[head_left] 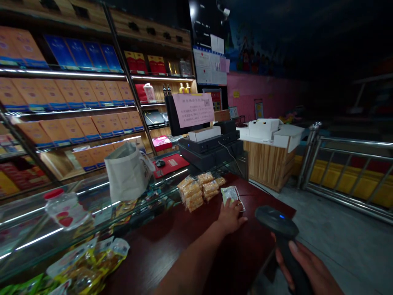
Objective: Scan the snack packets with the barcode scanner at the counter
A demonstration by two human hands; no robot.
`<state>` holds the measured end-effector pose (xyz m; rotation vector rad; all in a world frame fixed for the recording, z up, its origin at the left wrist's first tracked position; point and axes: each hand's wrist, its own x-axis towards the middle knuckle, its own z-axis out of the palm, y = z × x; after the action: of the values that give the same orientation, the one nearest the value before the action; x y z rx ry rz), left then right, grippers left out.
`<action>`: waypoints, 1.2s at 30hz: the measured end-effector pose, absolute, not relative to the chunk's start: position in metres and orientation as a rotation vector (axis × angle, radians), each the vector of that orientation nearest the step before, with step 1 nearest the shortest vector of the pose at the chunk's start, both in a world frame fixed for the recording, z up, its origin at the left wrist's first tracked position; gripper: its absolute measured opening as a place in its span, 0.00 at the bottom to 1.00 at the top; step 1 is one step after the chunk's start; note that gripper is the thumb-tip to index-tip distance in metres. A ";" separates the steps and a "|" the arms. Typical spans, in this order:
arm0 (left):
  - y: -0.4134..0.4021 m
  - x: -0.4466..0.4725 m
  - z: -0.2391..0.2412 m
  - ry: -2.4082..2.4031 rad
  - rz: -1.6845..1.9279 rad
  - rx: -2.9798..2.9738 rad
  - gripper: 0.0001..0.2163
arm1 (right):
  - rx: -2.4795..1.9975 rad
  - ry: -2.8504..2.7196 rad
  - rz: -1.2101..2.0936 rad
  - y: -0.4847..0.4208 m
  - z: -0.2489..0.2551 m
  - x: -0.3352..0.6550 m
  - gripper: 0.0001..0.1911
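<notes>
My left hand (231,217) reaches over the dark red counter top (153,246). Its fingertips rest on the near end of a small white and green snack packet (231,193), and the thumb sticks out to the side. In my right hand (311,264) is a black barcode scanner (278,221), gripped by its handle, with a blue light on top. The scanner head is tilted toward the counter, to the right of the packet. Just beyond and left of the packet sits a pile of clear-wrapped golden snacks (199,189).
Yellow snack bags (92,262) lie at near left, by a red-lidded jar (66,209) and a pale bag (127,172) on the glass case. Behind stand a monitor (170,119) and black till (208,151). A metal railing (353,143) is at right.
</notes>
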<state>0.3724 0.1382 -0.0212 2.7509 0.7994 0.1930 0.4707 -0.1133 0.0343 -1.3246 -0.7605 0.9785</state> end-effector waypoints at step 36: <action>-0.019 0.071 0.008 1.951 0.439 1.783 0.13 | -1.192 -0.847 1.333 -0.114 0.054 0.328 0.24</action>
<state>0.0711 -0.0188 0.0079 1.7832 1.9514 0.4385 0.3283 -0.1136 0.0543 -1.1924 -0.8468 1.3327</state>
